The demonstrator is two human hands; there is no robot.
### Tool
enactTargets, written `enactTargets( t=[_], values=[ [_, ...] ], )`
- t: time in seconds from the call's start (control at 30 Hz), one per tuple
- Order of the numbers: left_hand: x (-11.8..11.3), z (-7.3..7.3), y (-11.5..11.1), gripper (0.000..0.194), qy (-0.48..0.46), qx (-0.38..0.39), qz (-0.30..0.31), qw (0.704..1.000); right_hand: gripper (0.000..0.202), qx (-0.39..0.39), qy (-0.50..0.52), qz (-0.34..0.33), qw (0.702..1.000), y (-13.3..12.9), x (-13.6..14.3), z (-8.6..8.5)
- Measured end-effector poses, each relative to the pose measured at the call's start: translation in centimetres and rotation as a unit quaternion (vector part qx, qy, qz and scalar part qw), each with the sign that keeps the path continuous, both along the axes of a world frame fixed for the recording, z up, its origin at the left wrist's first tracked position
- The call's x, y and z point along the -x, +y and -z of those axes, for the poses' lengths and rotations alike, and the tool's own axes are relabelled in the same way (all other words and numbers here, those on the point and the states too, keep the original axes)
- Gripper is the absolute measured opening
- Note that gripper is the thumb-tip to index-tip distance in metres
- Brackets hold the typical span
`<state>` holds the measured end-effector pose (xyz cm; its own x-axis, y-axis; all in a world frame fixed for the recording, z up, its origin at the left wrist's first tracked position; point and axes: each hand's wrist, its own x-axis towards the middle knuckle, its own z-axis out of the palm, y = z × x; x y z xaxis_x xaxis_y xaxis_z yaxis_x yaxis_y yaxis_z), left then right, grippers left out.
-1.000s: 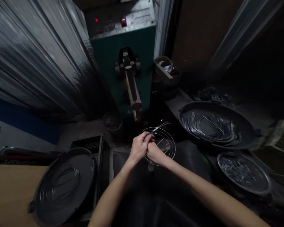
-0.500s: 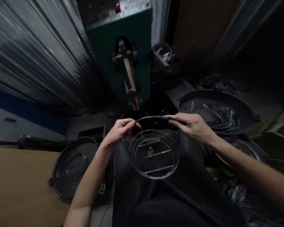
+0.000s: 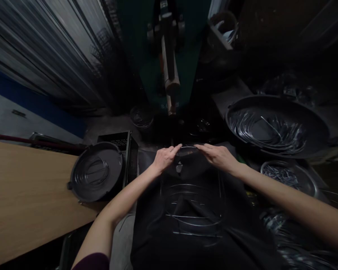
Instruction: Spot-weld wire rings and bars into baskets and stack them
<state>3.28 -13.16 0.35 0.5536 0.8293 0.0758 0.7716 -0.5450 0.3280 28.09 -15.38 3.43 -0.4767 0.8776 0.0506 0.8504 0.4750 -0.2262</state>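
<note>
Round wire frame point(image 3: 193, 216) looks joined, crossbars point(image 3: 197, 235) included; left hand point(image 3: 165, 159) and right hand point(image 3: 220, 157) pinch its far wire point(image 3: 188, 147); remaining work unclear.

1. Wire frame point(image 3: 194, 216): silver — thin lines and curves.
2. Cloth point(image 3: 197, 255): plain black.
3. Machine point(image 3: 191, 60): dark green; its arm point(image 3: 170, 63), tan and near-black.
4. Sleeve point(image 3: 94, 261): deep purple.
5. Table point(image 3: 30, 198): tan, faintly grained.
6. Large right tray point(image 3: 312, 123): charcoal; its wires point(image 3: 281, 140), silvery.
7. Wall point(image 3: 50, 45): grey — striped light and dark.
8. Low band point(image 3: 36, 97): blue.
</note>
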Motion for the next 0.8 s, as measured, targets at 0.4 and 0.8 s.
enactTargets(
  t=[0.4,0.8],
  values=[
    [0.6,-2.3,5.3,0.039,-0.103,0.074,0.007,0.992,0.054,0.041,-0.184,0.018,0.982,5.3,3.0,-2.8],
    [2.4,-8.4,11.1,0.033,-0.004,-0.008,-0.041,0.999,0.033,-0.011,-0.127,0.016,0.992,12.1,5.1,-6.1]
  ],
)
